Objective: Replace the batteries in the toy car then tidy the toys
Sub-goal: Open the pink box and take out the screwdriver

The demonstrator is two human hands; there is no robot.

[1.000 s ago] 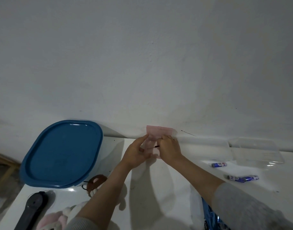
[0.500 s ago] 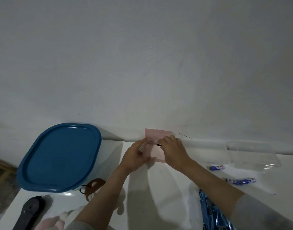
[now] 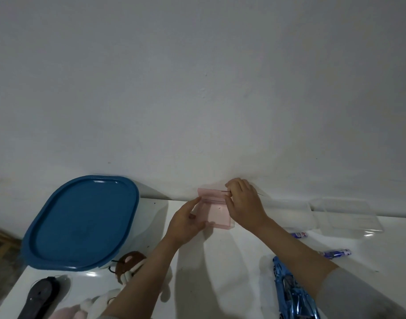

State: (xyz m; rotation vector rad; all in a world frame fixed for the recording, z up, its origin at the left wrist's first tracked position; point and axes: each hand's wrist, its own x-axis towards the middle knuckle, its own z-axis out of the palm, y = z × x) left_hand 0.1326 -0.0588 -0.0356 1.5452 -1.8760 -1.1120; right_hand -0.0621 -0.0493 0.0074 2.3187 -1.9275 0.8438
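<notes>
Toy car (image 3: 294, 293), shiny blue metal-look plastic, lies on the white table (image 3: 232, 261) at the bottom right, just under the right forearm. No hand touches it.

Both hands are busy with a small see-through pink plastic box (image 3: 217, 211) by the wall. The left hand (image 3: 186, 223) holds the box's near left side with curled fingers. The right hand (image 3: 243, 203) pinches something thin and dark at the box's open lid; it is too small to tell what it is, maybe a little screwdriver. My guess is that the person is getting or putting back a tool for the battery job.

2 small blue and white batteries lie on the table to the right: one battery (image 3: 299, 235) near the right wrist, the other battery (image 3: 335, 252) a bit closer to us. So the battery step looks not finished.

Next, the hands should let go of the pink box and reach for the car and batteries.

Around them: a big white tub with a blue oval lid (image 3: 82, 222) on the left, a clear plastic box (image 3: 344, 215) on the right, a brown and white soft toy (image 3: 128, 265), a pink soft toy (image 3: 66, 313), and a flat black plastic thing (image 3: 40, 295). The right arm crosses over the car, so it must lift away first.
</notes>
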